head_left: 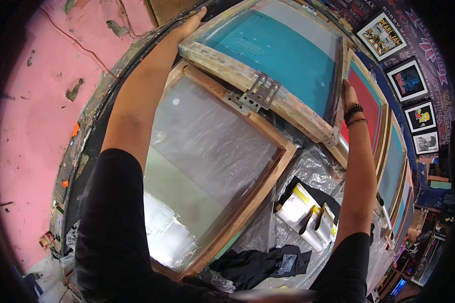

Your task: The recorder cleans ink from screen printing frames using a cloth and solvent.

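Between hands [192,23] [349,97], screen [280,58] (near edge [298,118] slantwise)

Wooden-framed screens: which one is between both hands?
The turquoise screen, top centre: left hand at its left edge, right hand at its right. The grey screen lies nearer the body, the red screen further right.

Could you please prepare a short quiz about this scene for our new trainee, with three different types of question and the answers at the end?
1. Multiple choice: Which colour mostly fills the wooden-framed screen between the left hand and the right hand?
A) orange
B) teal
C) black

2. True or false: Dark bracelets are worn on the right wrist.

3. Count: How many framed pictures show at the right of the view?

Key: 1. B; 2. True; 3. Four.
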